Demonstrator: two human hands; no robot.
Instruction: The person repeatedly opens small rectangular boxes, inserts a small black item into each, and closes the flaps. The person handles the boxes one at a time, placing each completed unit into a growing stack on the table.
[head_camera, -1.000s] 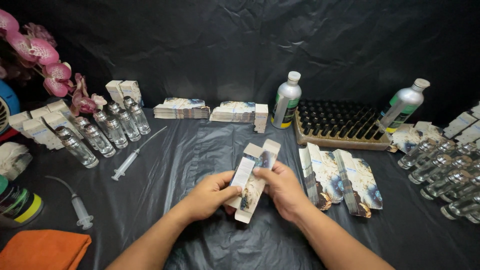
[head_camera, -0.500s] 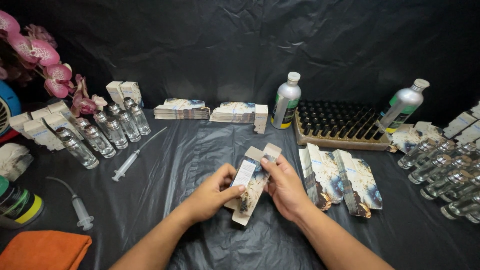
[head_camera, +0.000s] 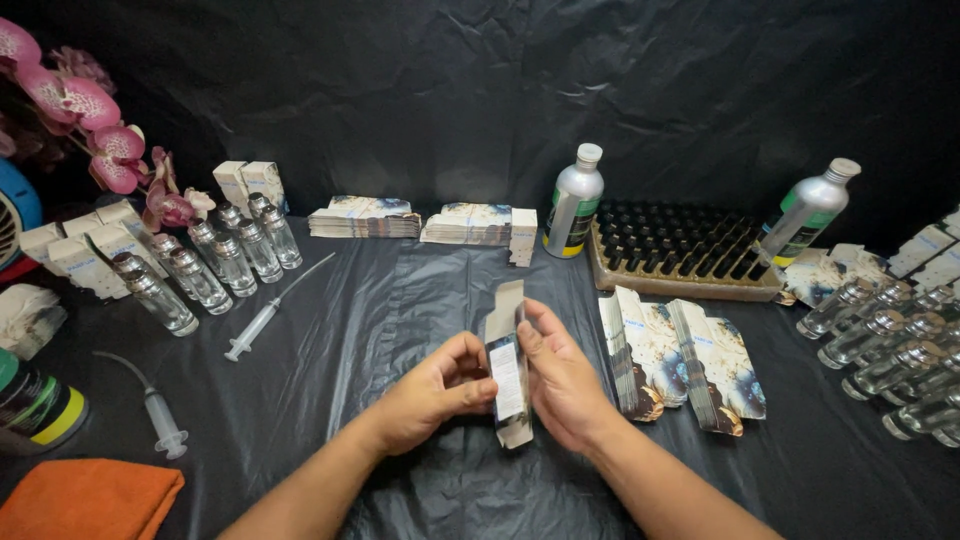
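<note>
Both hands meet at the centre of the black-covered table (head_camera: 400, 290), holding one small printed carton (head_camera: 507, 375) upright between them. The left hand (head_camera: 435, 393) pinches the carton's left side with thumb and fingertips closed on it; the right hand (head_camera: 562, 385) grips the right side, thumb on the front face and fingers behind. The carton's top flap stands open, and its lower end hangs just above the table. Just to the right of the right hand lie two fanned stacks of flat cartons (head_camera: 680, 365). Behind them sits a tray of small dark bottles (head_camera: 680, 250), with one silver bottle (head_camera: 574, 202) at its left end and a second silver bottle (head_camera: 810, 212) at its right end. Two further piles of flat cartons (head_camera: 420, 220) lie at the back centre. A row of clear glass vials (head_camera: 215, 265) stands at the left, with a syringe (head_camera: 275, 310) beside them and a second syringe (head_camera: 155, 415) nearer the front. More clear vials (head_camera: 890, 350) lie at the right edge. An orange cloth (head_camera: 85, 498) occupies the near left corner, and pink flowers (head_camera: 90, 125) stand at the far left.
</note>
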